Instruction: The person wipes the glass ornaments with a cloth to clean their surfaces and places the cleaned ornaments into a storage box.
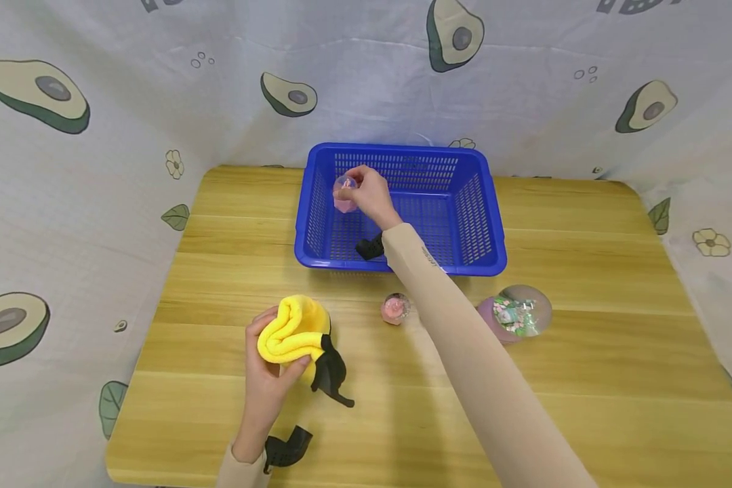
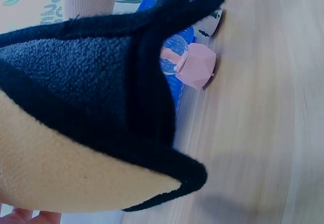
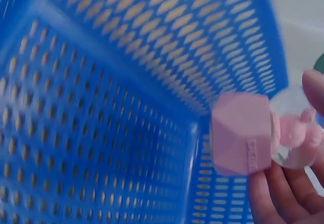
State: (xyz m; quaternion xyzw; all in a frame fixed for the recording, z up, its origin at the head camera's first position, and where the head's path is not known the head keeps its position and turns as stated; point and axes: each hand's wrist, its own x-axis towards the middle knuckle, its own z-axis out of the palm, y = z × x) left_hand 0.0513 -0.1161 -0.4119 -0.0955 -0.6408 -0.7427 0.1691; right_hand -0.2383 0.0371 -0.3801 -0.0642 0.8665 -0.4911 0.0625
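My left hand (image 1: 267, 373) grips a folded yellow plush cloth (image 1: 293, 339) with black trim (image 1: 331, 369) and a thin black loop, held up over the table's left half. In the left wrist view, the black trim (image 2: 86, 77) hides most of that hand. My right hand (image 1: 373, 195) pinches a small snow globe (image 1: 345, 196) inside the left part of the blue basket (image 1: 402, 266). In the right wrist view, its faceted pink base (image 3: 242, 135) points into the basket, and fingers surround the clear dome with a pink figure inside.
A second small pink snow globe (image 1: 395, 309) sits on the wooden table (image 1: 219, 271) in front of the basket. A larger snow globe (image 1: 517, 313) with a purple base lies on its side at right, beside my forearm. An avocado-print curtain (image 1: 366, 68) hangs behind.
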